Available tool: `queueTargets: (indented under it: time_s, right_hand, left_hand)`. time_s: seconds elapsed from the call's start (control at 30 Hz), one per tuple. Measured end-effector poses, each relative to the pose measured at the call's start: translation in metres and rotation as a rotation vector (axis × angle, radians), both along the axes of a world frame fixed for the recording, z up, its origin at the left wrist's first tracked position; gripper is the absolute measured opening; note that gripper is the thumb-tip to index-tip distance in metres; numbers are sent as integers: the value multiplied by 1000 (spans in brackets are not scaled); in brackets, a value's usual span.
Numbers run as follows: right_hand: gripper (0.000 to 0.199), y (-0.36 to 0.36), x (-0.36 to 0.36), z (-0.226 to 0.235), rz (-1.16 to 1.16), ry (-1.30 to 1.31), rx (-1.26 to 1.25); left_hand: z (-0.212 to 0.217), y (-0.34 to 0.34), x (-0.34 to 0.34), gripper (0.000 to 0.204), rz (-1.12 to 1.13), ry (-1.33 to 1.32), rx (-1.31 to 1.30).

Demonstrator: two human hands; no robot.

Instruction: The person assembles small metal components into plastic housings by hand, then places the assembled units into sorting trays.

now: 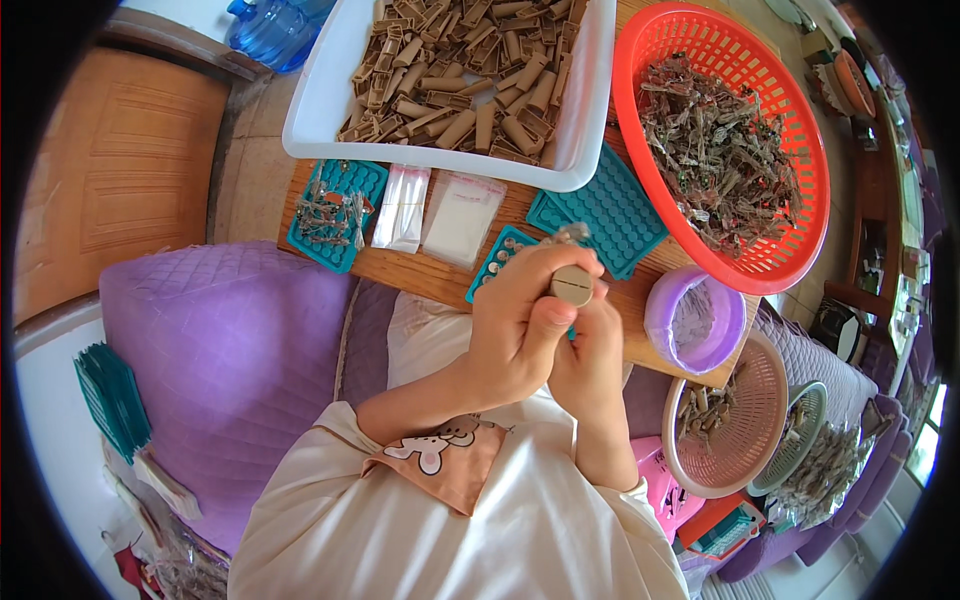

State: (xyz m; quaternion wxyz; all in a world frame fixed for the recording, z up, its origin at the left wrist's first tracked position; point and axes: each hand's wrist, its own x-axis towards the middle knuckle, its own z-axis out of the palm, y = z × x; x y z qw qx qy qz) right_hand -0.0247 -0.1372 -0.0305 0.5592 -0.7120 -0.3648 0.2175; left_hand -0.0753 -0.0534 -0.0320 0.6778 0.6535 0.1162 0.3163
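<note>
Just right of the frame's centre, the left hand [510,320] curls thumb and forefinger around a brown piece [572,286], its round end facing the camera, its long axis apparently pointing away; closely right and below, the right hand [590,360] hides its fingers, so I cannot tell their grip.

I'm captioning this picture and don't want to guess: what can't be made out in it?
All in the head view:
- Brown piece: its length is hidden by the left grip; its end shows.
- Right grip: partly hidden by the left grip, so its hold is unclear.
- Silvery bit: too blurred to identify.
- White tub: far side cut off by the upper edge.
</note>
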Motion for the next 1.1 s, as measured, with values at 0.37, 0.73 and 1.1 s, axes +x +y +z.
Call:
queueTargets:
  time_s: [0.37, 0.73, 1.1]
  right_hand:
    - [26, 5, -15, -24, -154, -235, 0]
    - [30, -46, 22, 10, -298, 93, -155]
    - [10, -99, 81, -22, -377, -429, -871]
  left_hand:
    - [-10, 8, 3, 44, -313, -58, -338]
    - [-16, 20, 7, 41, -105, -22, -993]
    - [-24, 21, 2, 54, -480, 5, -828]
